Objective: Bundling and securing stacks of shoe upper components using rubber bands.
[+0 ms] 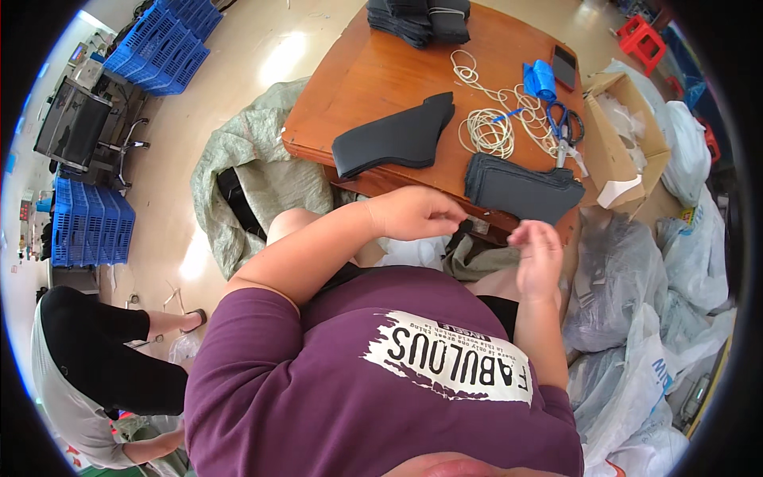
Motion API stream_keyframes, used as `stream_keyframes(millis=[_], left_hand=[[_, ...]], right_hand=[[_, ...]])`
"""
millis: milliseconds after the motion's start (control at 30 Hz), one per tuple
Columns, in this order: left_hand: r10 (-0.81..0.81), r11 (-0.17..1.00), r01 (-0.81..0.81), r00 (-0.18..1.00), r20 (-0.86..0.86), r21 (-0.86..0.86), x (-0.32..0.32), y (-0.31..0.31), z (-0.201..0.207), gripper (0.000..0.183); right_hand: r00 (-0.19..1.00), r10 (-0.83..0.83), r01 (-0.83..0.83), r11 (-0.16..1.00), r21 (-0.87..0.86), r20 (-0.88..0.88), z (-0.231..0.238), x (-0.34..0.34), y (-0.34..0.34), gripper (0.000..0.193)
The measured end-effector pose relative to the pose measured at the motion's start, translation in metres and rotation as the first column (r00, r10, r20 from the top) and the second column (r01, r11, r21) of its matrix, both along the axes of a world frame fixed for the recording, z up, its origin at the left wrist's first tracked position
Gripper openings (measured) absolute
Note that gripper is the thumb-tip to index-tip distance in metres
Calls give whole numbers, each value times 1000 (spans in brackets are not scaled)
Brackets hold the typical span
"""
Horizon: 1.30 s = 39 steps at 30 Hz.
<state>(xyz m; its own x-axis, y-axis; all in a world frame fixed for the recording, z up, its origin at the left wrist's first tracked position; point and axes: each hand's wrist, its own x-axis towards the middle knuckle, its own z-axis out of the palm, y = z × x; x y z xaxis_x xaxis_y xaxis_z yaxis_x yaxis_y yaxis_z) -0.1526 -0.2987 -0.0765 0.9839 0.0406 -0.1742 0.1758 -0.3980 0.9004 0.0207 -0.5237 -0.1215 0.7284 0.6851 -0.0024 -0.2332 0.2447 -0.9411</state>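
Note:
My left hand (pixel 416 214) hovers in front of the table's near edge, its fingers loosely bent and holding nothing. Facing it from the right, my right hand (pixel 540 256) is raised with slightly curled fingers, also bare, just below a neat stack of dark grey socks (pixel 520 188). A gap separates the two hands. Farther left on the brown wooden table (pixel 318 107), dark grey socks (pixel 393 137) lie flat in a pile, toes toward the far right. Bundled dark socks (pixel 420 20) sit at the table's far edge.
Loops of cream cord (pixel 489 133), scissors (pixel 563 123), a blue roll (pixel 540 80) and a phone (pixel 564 67) lie on the table's right side. Beside it stand an open cardboard box (pixel 628 143) and plastic bags (pixel 612 278). A woven sack (pixel 230 159) is left; another person (pixel 87 358) bends nearby.

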Motion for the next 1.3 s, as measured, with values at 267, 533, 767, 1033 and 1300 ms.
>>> stream_keyframes(millis=[267,533,767,1033,1300], left_hand=[[207,796,-465,811,547,388,90,24,2,38],[-146,715,324,936,-320,620,207,-14,-8,72],[-169,801,463,783,-599,380,238,2,-17,82],[-130,803,432,799,-588,409,217,-1,9,80],[-95,873,364,781,-618,326,207,5,8,82]], right_hand=[[778,-477,392,877,-278,-409,8,86,-4,47],[843,-183,-18,930,-366,-506,-16,117,-26,59],[806,-250,-17,896,-443,-536,-6,122,3,65],[806,-257,19,911,-412,-533,-10,123,-4,49],[834,-207,52,952,-300,-511,-18,109,-17,38]])
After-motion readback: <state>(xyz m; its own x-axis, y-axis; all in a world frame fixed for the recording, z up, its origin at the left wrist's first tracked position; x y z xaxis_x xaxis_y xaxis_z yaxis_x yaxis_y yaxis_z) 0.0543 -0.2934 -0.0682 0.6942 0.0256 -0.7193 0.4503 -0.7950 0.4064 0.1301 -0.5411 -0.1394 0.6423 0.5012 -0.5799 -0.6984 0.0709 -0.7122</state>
